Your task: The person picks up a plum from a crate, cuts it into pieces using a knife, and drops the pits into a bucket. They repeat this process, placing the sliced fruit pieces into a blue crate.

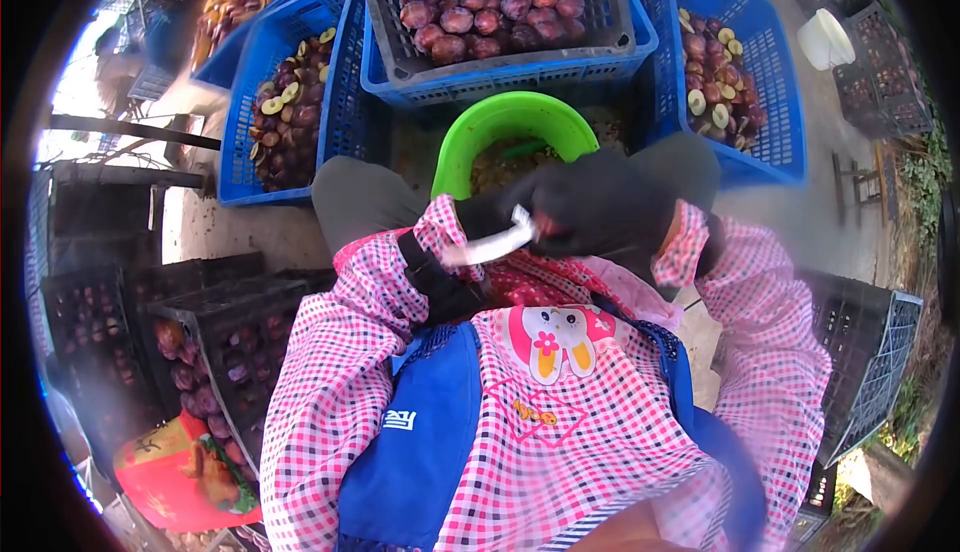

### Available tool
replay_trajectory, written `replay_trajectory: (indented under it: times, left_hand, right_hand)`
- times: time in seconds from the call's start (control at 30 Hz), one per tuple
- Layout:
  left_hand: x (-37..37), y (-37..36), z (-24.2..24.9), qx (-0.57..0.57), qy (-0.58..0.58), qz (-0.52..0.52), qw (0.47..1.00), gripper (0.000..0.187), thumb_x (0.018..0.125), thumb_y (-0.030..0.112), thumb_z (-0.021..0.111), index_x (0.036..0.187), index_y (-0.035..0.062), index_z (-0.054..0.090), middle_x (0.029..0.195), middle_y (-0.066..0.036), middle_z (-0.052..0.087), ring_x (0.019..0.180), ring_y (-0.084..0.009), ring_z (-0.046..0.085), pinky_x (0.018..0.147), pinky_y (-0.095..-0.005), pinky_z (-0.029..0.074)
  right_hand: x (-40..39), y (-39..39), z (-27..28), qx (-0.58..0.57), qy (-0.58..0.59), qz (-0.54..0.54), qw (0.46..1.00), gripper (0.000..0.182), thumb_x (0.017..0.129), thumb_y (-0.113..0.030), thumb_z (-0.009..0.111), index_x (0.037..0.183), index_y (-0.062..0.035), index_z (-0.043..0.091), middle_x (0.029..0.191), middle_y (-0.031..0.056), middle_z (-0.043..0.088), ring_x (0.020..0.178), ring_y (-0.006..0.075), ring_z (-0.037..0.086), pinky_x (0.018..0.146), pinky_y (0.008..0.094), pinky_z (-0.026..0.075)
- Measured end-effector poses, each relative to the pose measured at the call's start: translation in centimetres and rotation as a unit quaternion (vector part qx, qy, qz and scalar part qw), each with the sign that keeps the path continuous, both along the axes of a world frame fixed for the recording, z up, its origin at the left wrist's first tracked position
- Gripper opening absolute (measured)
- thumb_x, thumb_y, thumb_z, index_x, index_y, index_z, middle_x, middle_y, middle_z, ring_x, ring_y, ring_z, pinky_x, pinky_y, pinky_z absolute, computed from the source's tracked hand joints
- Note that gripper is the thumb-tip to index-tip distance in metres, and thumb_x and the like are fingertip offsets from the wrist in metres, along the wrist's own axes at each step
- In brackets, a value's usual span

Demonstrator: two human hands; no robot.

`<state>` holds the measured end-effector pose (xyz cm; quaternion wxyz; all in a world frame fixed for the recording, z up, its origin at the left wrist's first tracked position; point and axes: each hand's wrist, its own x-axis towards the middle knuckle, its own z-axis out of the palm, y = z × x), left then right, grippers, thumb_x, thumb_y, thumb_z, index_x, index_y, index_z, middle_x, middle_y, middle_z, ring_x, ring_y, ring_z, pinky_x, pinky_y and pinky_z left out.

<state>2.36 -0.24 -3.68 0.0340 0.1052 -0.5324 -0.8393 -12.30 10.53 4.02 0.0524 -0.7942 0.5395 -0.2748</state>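
Note:
My hands, both in black gloves, meet above the near rim of a bright green bucket [455, 152]. My left hand [492, 214] is closed, its fingers mostly hidden against the other hand. My right hand [595, 202] is closed too, smeared by motion. From it a pale, curved knife [495, 245] points left across my left wrist. A small dark red patch [545, 225] shows between the hands; blur hides what it is. Inside the bucket lie brownish bits [510, 162], low down.
Ahead, a black crate [490, 64] of whole plums sits on a blue crate [505, 80]. Blue crates with halved plums stand left [285, 194] and right [775, 162]. Black crates [215, 302] flank me. A white bucket [826, 40] is far right, a red bag [165, 477] lower left.

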Motion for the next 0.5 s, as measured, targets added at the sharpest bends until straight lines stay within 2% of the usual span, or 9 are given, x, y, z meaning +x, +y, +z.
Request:
replay_trajectory:
  times: [0.07, 0.13, 0.2, 0.23, 0.27, 0.3, 0.37, 0.47, 0.5]
  left_hand:
    - [-0.1, -1.5, -7.8, 0.130, -0.356, 0.276, 0.883, 0.039, 0.101, 0.036, 0.045, 0.127, 0.0079, 0.050, 0.108, -0.007, 0.062, 0.085, -0.0140, 0.064, 0.066, -0.0269, 0.054]
    - [-0.4, 1.3, 3.2, 0.089, -0.069, 0.104, 0.988, 0.015, 0.097, 0.016, 0.054, 0.104, 0.0043, 0.059, 0.068, 0.001, 0.050, 0.050, -0.0121, 0.051, 0.047, -0.0272, 0.043]
    - [-3.9, -2.5, -4.6, 0.447, 0.147, -0.282, 0.836, 0.035, 0.101, 0.033, 0.047, 0.126, 0.0084, 0.049, 0.097, -0.008, 0.059, 0.088, -0.0167, 0.061, 0.066, -0.0333, 0.055]
    - [-2.7, -0.5, -1.6, 0.119, 0.140, -0.038, 0.982, 0.040, 0.101, 0.040, 0.045, 0.128, 0.0094, 0.048, 0.101, -0.009, 0.060, 0.092, -0.0176, 0.061, 0.071, -0.0325, 0.055]
    - [-1.7, 1.3, 1.7, -0.233, 0.106, 0.211, 0.944, 0.046, 0.101, 0.046, 0.043, 0.129, 0.0105, 0.048, 0.105, -0.009, 0.060, 0.096, -0.0185, 0.060, 0.076, -0.0317, 0.055]
    - [-2.0, 0.8, 2.4, -0.236, 0.107, 0.213, 0.942, 0.046, 0.101, 0.046, 0.043, 0.129, 0.0105, 0.048, 0.105, -0.009, 0.060, 0.096, -0.0185, 0.060, 0.076, -0.0317, 0.055]
    - [-2.5, 0.3, 2.8, 0.433, -0.034, 0.158, 0.887, 0.049, 0.100, 0.051, 0.043, 0.123, 0.0083, 0.053, 0.096, -0.006, 0.063, 0.088, -0.0190, 0.061, 0.074, -0.0291, 0.052]
    - [-0.4, 2.2, 2.2, 0.080, 0.028, 0.194, 0.977, 0.050, 0.100, 0.052, 0.041, 0.121, 0.0089, 0.056, 0.098, -0.006, 0.063, 0.089, -0.0181, 0.062, 0.078, -0.0301, 0.052]
    - [-0.1, 2.1, 3.3, 0.215, -0.107, 0.181, 0.954, 0.049, 0.101, 0.051, 0.040, 0.122, 0.0099, 0.054, 0.096, -0.005, 0.064, 0.084, -0.0169, 0.063, 0.077, -0.0296, 0.052]
  right_hand:
    - [0.5, 0.4, -0.5, 0.003, 0.007, 0.088, 0.996, 0.034, 0.076, -0.037, 0.074, 0.085, -0.0089, 0.057, 0.076, 0.0086, 0.060, 0.060, 0.0301, 0.061, 0.053, 0.0381, 0.049]
    - [-1.0, -0.1, -0.5, 0.072, -0.224, -0.083, 0.968, 0.027, 0.081, -0.029, 0.071, 0.090, -0.0078, 0.058, 0.080, 0.0059, 0.063, 0.059, 0.0231, 0.061, 0.056, 0.0354, 0.050]
    - [-3.3, -0.9, -2.5, 0.107, -0.666, -0.179, 0.717, 0.022, 0.089, -0.019, 0.065, 0.105, -0.0050, 0.059, 0.085, 0.0022, 0.063, 0.071, 0.0113, 0.061, 0.061, 0.0291, 0.050]
    - [-3.0, -1.2, -1.5, 0.040, -0.677, -0.195, 0.709, 0.022, 0.090, -0.018, 0.064, 0.106, -0.0043, 0.059, 0.086, 0.0032, 0.063, 0.075, 0.0113, 0.062, 0.064, 0.0278, 0.051]
    - [-2.8, -1.6, -0.6, -0.028, -0.685, -0.210, 0.697, 0.021, 0.092, -0.018, 0.063, 0.107, -0.0035, 0.058, 0.087, 0.0042, 0.064, 0.078, 0.0113, 0.063, 0.067, 0.0266, 0.051]
    - [-3.5, -1.1, -0.7, 0.080, -0.643, -0.195, 0.736, 0.033, 0.088, -0.025, 0.069, 0.111, -0.0020, 0.059, 0.093, 0.0085, 0.066, 0.086, 0.0137, 0.064, 0.074, 0.0297, 0.052]
    - [-3.5, -1.1, -1.9, 0.084, -0.489, -0.183, 0.849, 0.040, 0.086, -0.029, 0.071, 0.112, -0.0015, 0.060, 0.095, 0.0103, 0.067, 0.086, 0.0157, 0.065, 0.075, 0.0312, 0.051]
    - [-2.5, -1.7, -1.5, 0.095, -0.330, -0.191, 0.920, 0.055, 0.078, -0.039, 0.078, 0.114, -0.0012, 0.061, 0.099, 0.0144, 0.067, 0.088, 0.0201, 0.064, 0.080, 0.0341, 0.050]
    - [-2.5, -1.8, -2.2, 0.189, -0.307, -0.168, 0.918, 0.054, 0.078, -0.039, 0.078, 0.113, -0.0018, 0.061, 0.100, 0.0148, 0.067, 0.089, 0.0195, 0.064, 0.081, 0.0337, 0.050]
